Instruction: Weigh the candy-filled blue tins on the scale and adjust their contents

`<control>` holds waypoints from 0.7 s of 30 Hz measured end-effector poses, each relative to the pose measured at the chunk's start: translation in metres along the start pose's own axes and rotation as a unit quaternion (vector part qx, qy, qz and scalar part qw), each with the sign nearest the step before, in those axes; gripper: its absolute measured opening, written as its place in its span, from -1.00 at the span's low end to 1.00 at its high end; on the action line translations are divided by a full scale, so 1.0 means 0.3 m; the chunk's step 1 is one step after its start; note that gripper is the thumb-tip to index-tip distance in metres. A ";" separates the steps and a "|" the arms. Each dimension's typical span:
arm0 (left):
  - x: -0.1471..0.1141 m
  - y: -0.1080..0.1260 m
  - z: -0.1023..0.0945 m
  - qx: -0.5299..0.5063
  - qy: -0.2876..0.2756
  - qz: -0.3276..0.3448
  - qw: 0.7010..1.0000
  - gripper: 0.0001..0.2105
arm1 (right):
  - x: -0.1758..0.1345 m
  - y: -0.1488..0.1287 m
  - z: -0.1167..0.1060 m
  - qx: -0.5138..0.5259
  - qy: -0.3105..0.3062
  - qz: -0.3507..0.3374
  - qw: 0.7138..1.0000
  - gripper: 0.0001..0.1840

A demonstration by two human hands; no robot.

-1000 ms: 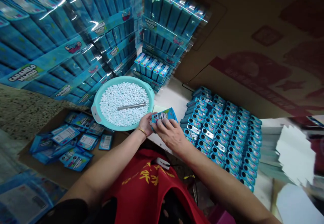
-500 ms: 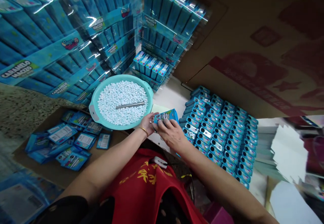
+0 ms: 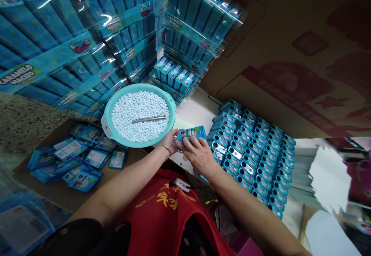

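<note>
My right hand [image 3: 199, 153] is closed around a small blue candy box [image 3: 191, 132], its printed face up and lying nearly level. At the left end of that box, my left hand [image 3: 169, 142] is cupped with curled fingers, and a few white candies show between it and the box. The left fingertips are partly hidden. Just beyond the left hand is a turquoise bowl [image 3: 106, 111] of small white candies, with a metal rod-like tool [image 3: 149, 119] lying on them. To the right of my hands stand rows of blue boxes [image 3: 252, 151] with round dark openings on top.
Wrapped stacks of blue boxes [image 3: 78, 47] rise at the back left. A half-filled display tray [image 3: 174, 74] sits behind the bowl. A cardboard carton [image 3: 281, 70] looms at upper right. Flat blue packets [image 3: 69, 151] lie in an open cardboard box at left. White card [image 3: 330, 178] is stacked at right.
The candy box and both hands have barely moved, still together beside the bowl. The whole view has shifted slightly with my head.
</note>
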State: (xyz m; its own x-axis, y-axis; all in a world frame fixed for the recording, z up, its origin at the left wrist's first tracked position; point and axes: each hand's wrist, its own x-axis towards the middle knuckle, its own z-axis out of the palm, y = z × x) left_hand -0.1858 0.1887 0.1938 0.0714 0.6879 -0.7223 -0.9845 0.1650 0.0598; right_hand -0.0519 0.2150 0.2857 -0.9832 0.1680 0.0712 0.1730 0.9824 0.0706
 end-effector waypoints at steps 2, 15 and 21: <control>-0.003 -0.001 0.013 0.002 0.008 0.003 1.000 -0.85 | -0.003 0.011 0.001 0.009 -0.001 0.021 1.000 -0.51; -0.114 0.118 -0.021 -0.030 0.034 0.096 0.994 -0.88 | -0.017 0.112 0.279 0.465 0.219 0.370 0.774 -0.69; -0.252 0.194 -0.109 -0.015 0.065 0.137 0.988 -0.89 | 0.010 0.089 0.439 0.538 0.221 0.420 0.697 -0.68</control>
State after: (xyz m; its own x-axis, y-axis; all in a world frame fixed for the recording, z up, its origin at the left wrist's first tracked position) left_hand -0.2539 0.1233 0.2293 -0.2181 0.6063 -0.7647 -0.9684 -0.0375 0.2465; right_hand -0.0578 0.2526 0.1568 -0.4067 0.9124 -0.0463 0.2991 0.0851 -0.9504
